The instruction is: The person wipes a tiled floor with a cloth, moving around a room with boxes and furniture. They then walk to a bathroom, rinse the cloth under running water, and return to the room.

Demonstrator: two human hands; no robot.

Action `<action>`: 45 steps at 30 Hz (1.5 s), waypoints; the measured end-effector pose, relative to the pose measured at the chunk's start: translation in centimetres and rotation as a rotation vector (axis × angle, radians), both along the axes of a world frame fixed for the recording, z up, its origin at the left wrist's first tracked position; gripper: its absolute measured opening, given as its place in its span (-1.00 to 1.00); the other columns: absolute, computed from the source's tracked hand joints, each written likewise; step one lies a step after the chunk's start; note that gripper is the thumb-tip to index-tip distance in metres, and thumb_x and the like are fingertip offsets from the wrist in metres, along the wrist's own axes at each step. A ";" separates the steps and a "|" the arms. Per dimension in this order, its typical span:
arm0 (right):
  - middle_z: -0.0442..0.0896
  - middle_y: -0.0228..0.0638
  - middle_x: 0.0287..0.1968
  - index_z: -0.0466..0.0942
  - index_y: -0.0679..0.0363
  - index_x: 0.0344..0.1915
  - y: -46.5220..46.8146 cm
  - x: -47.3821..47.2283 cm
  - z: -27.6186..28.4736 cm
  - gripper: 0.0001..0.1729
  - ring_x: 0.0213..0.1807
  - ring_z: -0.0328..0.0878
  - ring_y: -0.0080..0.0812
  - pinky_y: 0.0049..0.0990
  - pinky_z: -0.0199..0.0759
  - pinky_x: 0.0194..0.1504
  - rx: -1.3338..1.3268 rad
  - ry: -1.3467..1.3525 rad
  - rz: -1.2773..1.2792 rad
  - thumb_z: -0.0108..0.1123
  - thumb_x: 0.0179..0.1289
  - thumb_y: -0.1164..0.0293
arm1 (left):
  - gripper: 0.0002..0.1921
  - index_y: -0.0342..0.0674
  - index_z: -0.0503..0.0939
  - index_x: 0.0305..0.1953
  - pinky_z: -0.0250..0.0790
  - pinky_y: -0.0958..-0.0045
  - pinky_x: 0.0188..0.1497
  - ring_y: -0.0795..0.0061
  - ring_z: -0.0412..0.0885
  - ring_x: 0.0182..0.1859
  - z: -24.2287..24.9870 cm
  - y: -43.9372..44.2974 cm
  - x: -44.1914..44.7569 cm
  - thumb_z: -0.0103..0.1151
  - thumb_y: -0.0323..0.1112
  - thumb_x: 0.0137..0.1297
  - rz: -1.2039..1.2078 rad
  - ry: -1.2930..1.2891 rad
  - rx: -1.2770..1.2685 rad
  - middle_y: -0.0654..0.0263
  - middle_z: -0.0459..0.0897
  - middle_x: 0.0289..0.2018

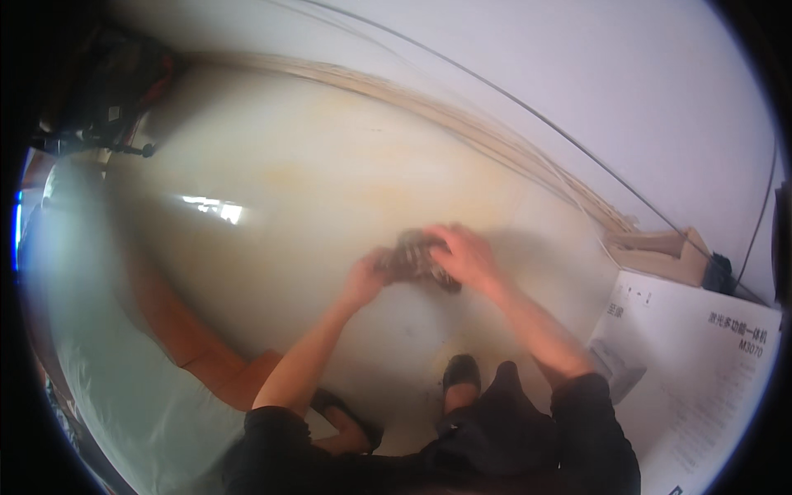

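Both of my hands are on a dark brown object (413, 257) with lighter markings, held above the pale, glossy floor (297, 142). It is blurred; its shape resembles a shoe, but I cannot tell for certain. My left hand (370, 275) grips its left end. On the upper right side, my right hand (469, 255) curls over it, covering part of its surface. Beneath and nearer to me are my feet in dark shoes, the right shoe (462, 370) and the left shoe (346, 413).
A white carton (693, 383) with printing stands at the right, a small grey box (617, 371) on or against it. Behind it is an open cardboard box (656, 247). A bed with a pale green sheet (111, 346) and reddish-brown frame (198, 359) borders the left. A cable (495, 93) crosses the wall.
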State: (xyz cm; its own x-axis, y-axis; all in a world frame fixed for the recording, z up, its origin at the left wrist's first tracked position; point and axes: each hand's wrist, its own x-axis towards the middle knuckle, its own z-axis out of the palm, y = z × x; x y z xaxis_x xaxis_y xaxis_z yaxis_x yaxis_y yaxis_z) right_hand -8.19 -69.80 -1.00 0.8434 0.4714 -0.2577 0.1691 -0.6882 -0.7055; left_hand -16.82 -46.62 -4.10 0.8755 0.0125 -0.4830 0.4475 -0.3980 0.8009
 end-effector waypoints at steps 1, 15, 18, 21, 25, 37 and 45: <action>0.59 -0.22 -0.11 0.54 -0.14 0.14 2.2 2.8 0.2 -0.57 -0.01 0.54 -0.11 -0.21 0.45 0.02 -0.038 -0.082 0.103 0.13 0.23 0.29 | -0.73 -0.22 0.54 -0.02 0.46 0.45 -0.22 0.56 0.59 -0.28 0.0 0.8 0.7 0.14 -0.53 0.24 0.105 -0.015 0.007 0.28 0.64 -0.36; 0.43 -0.31 0.19 0.48 -0.30 0.22 19.3 17.0 -9.1 -0.43 0.32 0.27 -0.19 0.01 0.11 0.32 -0.314 -0.702 0.355 0.23 0.15 0.28 | -0.33 0.07 0.21 0.43 0.41 -0.03 0.03 -0.23 0.50 -0.08 -3.0 2.4 10.4 0.10 -0.22 0.27 0.246 -0.028 0.730 0.02 0.45 0.04; 0.44 -0.23 0.13 0.48 -0.23 0.22 14.2 17.2 -8.6 -0.41 0.22 0.31 -0.09 -0.06 0.21 0.26 -0.266 -0.551 0.220 0.26 0.11 0.24 | -0.39 0.09 0.33 0.35 0.42 -0.03 0.00 -0.18 0.51 -0.10 -1.5 2.2 11.1 0.09 -0.30 0.23 0.096 -0.115 0.691 0.07 0.50 -0.01; 0.47 -0.08 0.01 0.49 -0.14 0.19 8.5 12.7 -8.4 -0.43 0.10 0.36 -0.03 -0.09 0.32 0.13 -0.326 -0.550 0.127 0.27 0.11 0.21 | -0.50 0.09 0.47 0.23 0.43 -0.04 -0.05 -0.11 0.51 -0.08 -1.5 0.6 8.9 0.06 -0.38 0.22 -0.136 -0.240 0.734 0.14 0.55 -0.09; 0.46 -0.09 -0.11 0.48 -0.06 0.09 1.4 -0.5 -8.3 -0.51 -0.06 0.45 -0.03 -0.09 0.42 -0.11 -0.373 -0.507 0.061 0.26 0.11 0.20 | -0.57 0.08 0.55 0.11 0.38 0.04 -0.03 0.05 0.48 -0.07 -3.0 -3.7 -0.7 0.06 -0.42 0.18 -0.270 -0.342 0.705 0.25 0.57 -0.16; 0.50 -0.05 -0.16 0.50 -0.21 0.12 1.4 -17.0 -2.3 -0.57 -0.19 0.54 0.08 -0.03 0.49 -0.23 -0.102 0.180 0.490 0.15 0.24 0.08 | -0.47 -0.07 0.64 0.00 0.38 0.19 -0.04 0.07 0.51 -0.16 -1.0 -0.2 -23.4 0.04 -0.58 -0.10 -0.139 -0.099 0.051 0.14 0.59 -0.24; 0.44 0.01 0.06 0.34 -0.25 0.28 8.1 -2.7 -3.1 -0.40 0.01 0.47 0.09 -0.07 0.52 -0.03 -0.346 -0.317 0.611 0.20 0.22 0.25 | -0.46 0.16 0.49 0.21 0.42 0.07 0.07 0.02 0.49 0.05 -0.2 4.4 -6.6 0.13 -0.48 0.18 -0.400 -0.214 0.739 0.22 0.53 0.06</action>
State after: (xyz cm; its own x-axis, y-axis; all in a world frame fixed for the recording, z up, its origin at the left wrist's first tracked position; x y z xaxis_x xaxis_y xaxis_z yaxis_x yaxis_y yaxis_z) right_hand -10.87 -61.70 -4.13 0.5172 0.8139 -0.2647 0.7484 -0.5802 -0.3215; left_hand -23.39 -42.21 -4.25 0.9524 -0.0702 -0.2966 0.0319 -0.9448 0.3260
